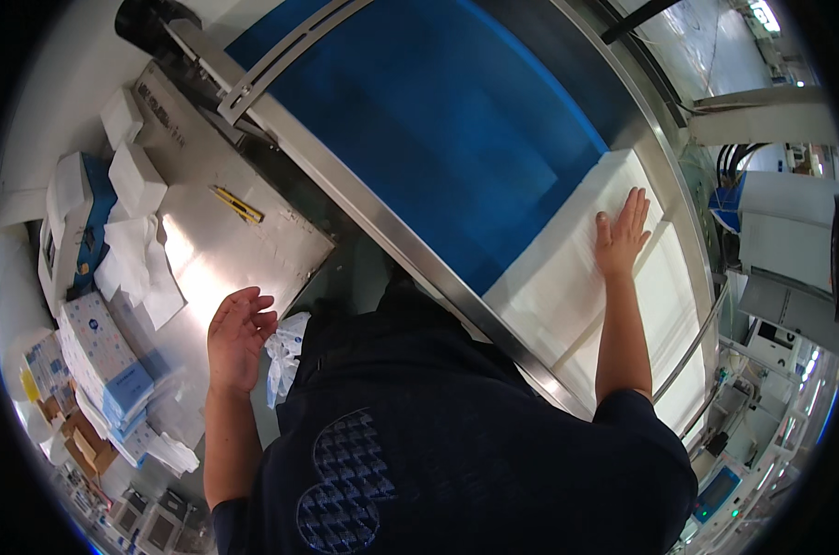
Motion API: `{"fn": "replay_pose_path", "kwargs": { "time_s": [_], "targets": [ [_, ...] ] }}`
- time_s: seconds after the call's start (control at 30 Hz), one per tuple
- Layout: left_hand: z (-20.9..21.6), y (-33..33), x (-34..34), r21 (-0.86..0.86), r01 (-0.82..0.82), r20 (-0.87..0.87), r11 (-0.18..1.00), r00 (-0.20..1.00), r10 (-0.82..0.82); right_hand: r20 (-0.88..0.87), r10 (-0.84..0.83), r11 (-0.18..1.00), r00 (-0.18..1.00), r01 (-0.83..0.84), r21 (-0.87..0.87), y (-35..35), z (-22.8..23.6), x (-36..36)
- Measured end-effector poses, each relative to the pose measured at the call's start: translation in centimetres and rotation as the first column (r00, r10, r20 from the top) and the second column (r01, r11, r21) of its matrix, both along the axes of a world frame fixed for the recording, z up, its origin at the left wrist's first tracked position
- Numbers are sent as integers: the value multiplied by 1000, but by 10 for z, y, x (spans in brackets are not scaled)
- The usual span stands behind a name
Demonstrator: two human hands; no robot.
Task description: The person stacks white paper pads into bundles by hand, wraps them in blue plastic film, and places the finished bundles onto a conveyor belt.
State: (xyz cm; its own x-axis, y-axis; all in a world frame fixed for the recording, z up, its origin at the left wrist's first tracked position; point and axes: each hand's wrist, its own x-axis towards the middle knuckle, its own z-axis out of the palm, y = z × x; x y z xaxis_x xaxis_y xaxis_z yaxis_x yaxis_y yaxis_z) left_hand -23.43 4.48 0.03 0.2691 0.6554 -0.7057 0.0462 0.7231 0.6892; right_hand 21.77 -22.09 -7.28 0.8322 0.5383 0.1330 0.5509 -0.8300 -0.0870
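My right hand (623, 233) lies flat, with its fingers stretched out, on or just over a wide layer of white soft-looking sheets (553, 268). These cover the right end of a blue conveyor belt (428, 139) between metal side rails. Over the edge of a metal table at the left hovers my left hand (238, 338), its fingers loosely bent and apart. Nothing shows between them. Close beside that hand hangs a crumpled clear-and-blue plastic bag (285, 356). A yellow box cutter (237, 204) rests on the metal table (220, 245), beyond the left hand.
White folded tissue stacks (135, 180) and a loose white sheet (145, 268) lie along the table's left side. Nearer are printed blue-and-white packs (103, 356) and a brown carton (86, 442). A slotted metal bracket (294, 55) spans the belt's far end. Machine cabinets (789, 245) stand at the right.
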Motion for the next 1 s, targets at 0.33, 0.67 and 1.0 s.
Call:
{"fn": "replay_pose_path", "kwargs": {
  "time_s": [0.33, 0.67, 1.0],
  "targets": [
    [-74, 0, -158, 155, -387, -250, 909, 875, 415, -180, 149, 796, 972, -10, 605, 56, 43, -39],
    [-35, 74, -415, 640, 527, -613, 559, -88, 785, -262, 912, 410, 316, -699, 586, 193, 55, -360],
    [22, 154, -453, 402, 354, -900, 844, 325, 292, -373, 908, 69, -188, -814, 577, 225, 85, -558]
  ]
}}
